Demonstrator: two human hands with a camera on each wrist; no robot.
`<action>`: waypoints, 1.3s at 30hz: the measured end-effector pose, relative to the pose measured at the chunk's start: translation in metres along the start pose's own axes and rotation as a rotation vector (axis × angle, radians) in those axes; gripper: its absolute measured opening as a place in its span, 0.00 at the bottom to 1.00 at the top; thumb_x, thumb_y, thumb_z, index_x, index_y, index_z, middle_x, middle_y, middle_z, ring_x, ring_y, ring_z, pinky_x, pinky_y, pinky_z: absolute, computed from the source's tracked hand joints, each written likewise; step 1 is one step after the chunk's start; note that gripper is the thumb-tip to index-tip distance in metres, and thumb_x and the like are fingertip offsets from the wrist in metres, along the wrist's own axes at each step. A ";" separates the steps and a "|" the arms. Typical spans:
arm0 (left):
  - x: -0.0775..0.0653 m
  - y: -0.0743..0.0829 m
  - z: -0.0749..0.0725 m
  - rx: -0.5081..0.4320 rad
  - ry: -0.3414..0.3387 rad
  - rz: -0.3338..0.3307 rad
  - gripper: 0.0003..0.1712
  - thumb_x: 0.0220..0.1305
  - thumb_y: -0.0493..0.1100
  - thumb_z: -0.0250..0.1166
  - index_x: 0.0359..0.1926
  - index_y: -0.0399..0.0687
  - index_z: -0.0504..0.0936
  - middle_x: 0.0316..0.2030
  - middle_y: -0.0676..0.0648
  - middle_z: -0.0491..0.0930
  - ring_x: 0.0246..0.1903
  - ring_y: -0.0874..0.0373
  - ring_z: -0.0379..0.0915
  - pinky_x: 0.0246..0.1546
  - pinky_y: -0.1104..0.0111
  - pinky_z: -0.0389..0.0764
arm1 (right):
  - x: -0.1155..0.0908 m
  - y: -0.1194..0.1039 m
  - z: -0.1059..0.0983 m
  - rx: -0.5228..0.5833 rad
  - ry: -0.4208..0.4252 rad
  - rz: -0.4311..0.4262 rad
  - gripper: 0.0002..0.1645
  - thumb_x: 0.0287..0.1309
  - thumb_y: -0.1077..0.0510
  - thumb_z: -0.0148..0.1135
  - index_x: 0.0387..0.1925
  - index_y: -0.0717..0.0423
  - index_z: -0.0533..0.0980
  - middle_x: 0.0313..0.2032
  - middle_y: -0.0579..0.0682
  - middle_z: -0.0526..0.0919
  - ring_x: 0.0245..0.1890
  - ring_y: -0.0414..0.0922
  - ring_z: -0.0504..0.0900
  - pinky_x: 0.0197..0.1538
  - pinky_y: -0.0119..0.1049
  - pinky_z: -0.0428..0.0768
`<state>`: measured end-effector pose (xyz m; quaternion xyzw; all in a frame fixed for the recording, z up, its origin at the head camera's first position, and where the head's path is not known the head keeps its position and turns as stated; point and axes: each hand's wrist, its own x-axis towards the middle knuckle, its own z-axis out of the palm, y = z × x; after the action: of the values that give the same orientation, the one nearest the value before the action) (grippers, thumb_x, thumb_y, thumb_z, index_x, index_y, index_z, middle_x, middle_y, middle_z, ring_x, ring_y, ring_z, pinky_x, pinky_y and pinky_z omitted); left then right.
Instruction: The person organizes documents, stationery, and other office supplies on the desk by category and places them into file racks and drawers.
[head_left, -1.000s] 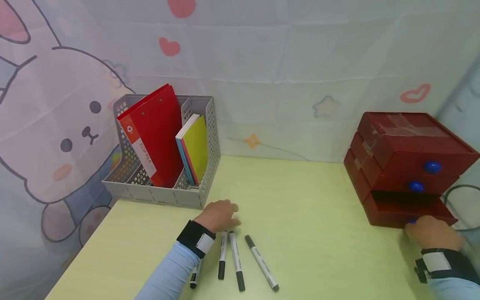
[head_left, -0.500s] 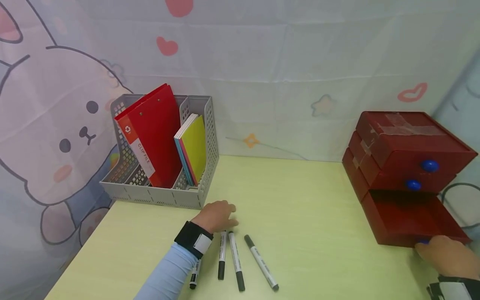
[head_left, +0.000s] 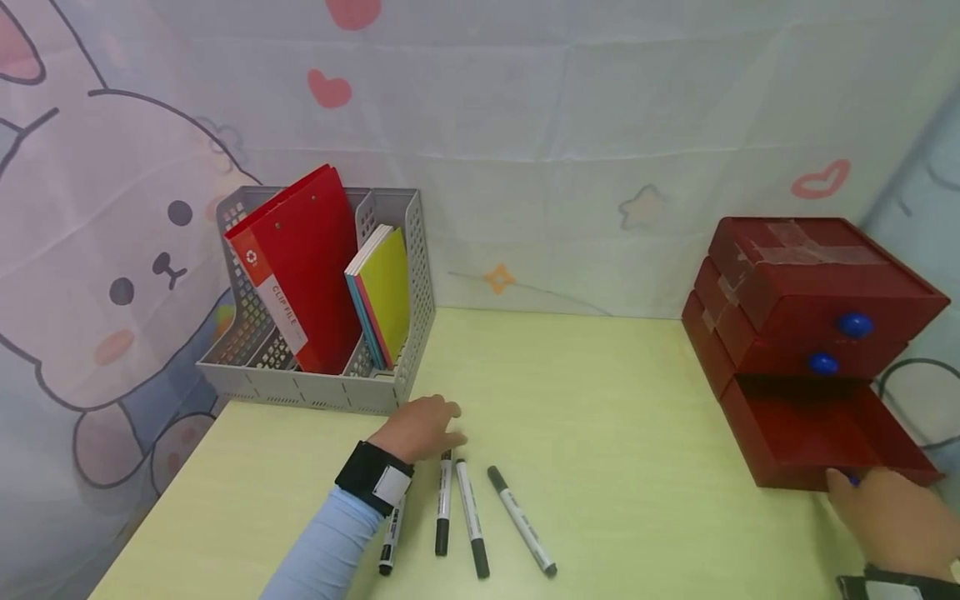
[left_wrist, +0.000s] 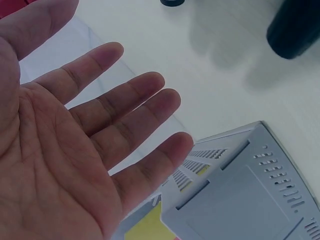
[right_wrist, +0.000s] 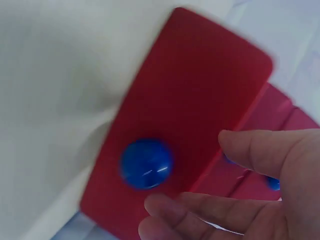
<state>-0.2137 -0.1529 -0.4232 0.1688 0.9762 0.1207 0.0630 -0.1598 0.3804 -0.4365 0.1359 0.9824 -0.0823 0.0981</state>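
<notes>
My right hand is at the front of the pulled-out bottom drawer of a dark red drawer cabinet. In the right wrist view, the thumb and fingers are spread apart beside the round blue knob, which stands free of them. The drawer's visible inside is bare. My left hand hovers over the table near the tops of several white markers with dark caps, among them one marker in the middle. Its fingers are stretched out, and the left wrist view shows a bare palm.
At the back left stands a grey mesh file organizer. It holds a red clip file and thin notebooks with a yellow one in front. Another marker lies slanted on the right. A printed cloth hangs behind the table.
The bottom drawer has slid farther out toward me along with my right hand, whose fingers have since loosened from the knob. My left hand has shifted only slightly left.
</notes>
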 end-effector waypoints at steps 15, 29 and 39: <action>-0.008 0.002 0.009 0.092 0.043 0.061 0.24 0.60 0.48 0.72 0.54 0.41 0.82 0.45 0.42 0.81 0.44 0.48 0.78 0.42 0.56 0.81 | -0.037 -0.098 -0.001 0.082 0.013 0.021 0.43 0.67 0.35 0.53 0.58 0.74 0.68 0.44 0.73 0.78 0.37 0.65 0.78 0.34 0.61 0.78; -0.005 0.044 0.027 0.254 0.016 0.225 0.27 0.52 0.44 0.77 0.55 0.51 0.82 0.42 0.50 0.79 0.42 0.56 0.75 0.40 0.65 0.77 | -0.060 -0.149 0.028 0.178 0.121 -0.227 0.38 0.68 0.40 0.54 0.56 0.73 0.74 0.46 0.71 0.80 0.42 0.68 0.80 0.32 0.57 0.79; -0.003 0.053 0.046 0.373 0.027 0.294 0.12 0.56 0.43 0.74 0.43 0.57 0.85 0.30 0.54 0.74 0.31 0.60 0.69 0.31 0.69 0.71 | -0.067 -0.175 0.040 0.212 0.156 -0.292 0.32 0.64 0.45 0.59 0.55 0.69 0.77 0.44 0.68 0.81 0.40 0.65 0.82 0.33 0.55 0.79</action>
<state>-0.1868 -0.0954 -0.4533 0.3164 0.9472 -0.0517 -0.0008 -0.1394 0.1900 -0.4377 0.0076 0.9822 -0.1877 -0.0064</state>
